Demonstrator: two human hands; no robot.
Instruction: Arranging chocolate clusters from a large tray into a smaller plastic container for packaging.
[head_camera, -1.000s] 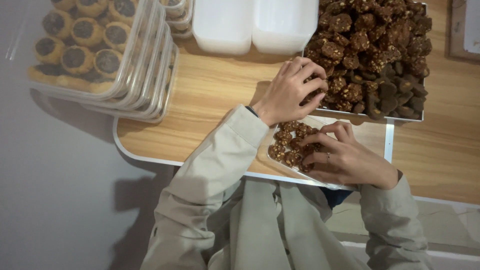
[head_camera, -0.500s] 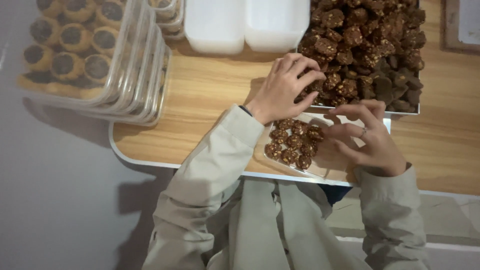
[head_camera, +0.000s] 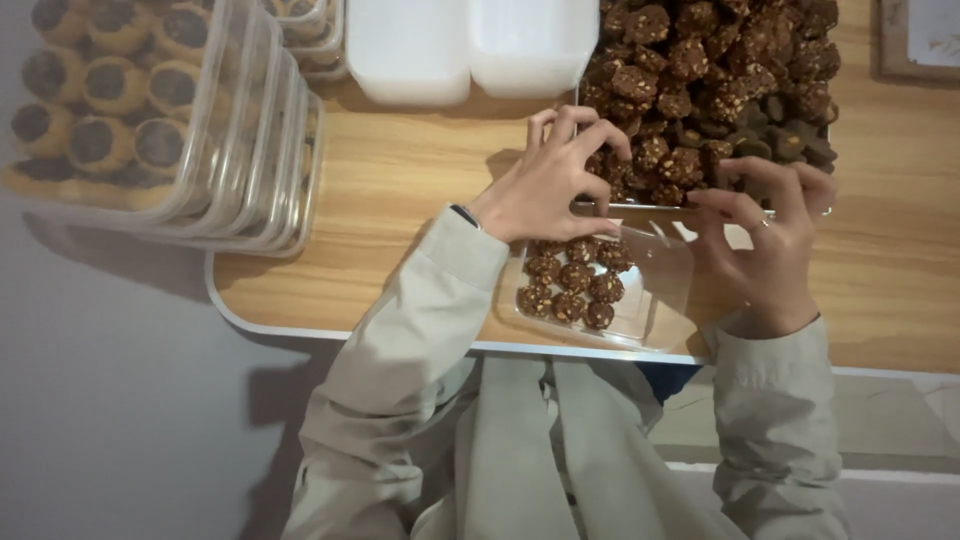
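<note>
- Wooden tabletop (head_camera: 400, 190) with a white edge fills the upper view; grey floor shows to the left below it.
- Left hand (head_camera: 545, 180): fingers curled down at the near edge of a tray of nut-studded chocolate cookies (head_camera: 715, 75), fingertips pinched close together over the heap. Whether a cookie is held between them cannot be told; the fingers cover the spot.
- Right hand (head_camera: 770, 235): fingers spread and bent, tips touching the tray's near edge and the far right corner of a small clear plastic box (head_camera: 655, 300). A ring shows on one finger.
- Clear box sits on the table just below the tray, between both hands; its left half holds three short rows of cookies (head_camera: 570, 285), right half bare.
- Far left: stack of clear lidded containers (head_camera: 270, 130) packed with round jam-centred tarts (head_camera: 100, 140).
- Top centre: two white plastic tubs (head_camera: 470, 45), side by side, touching the tray's left side.
- Pale beige sleeves (head_camera: 400, 380) cover both arms.
</note>
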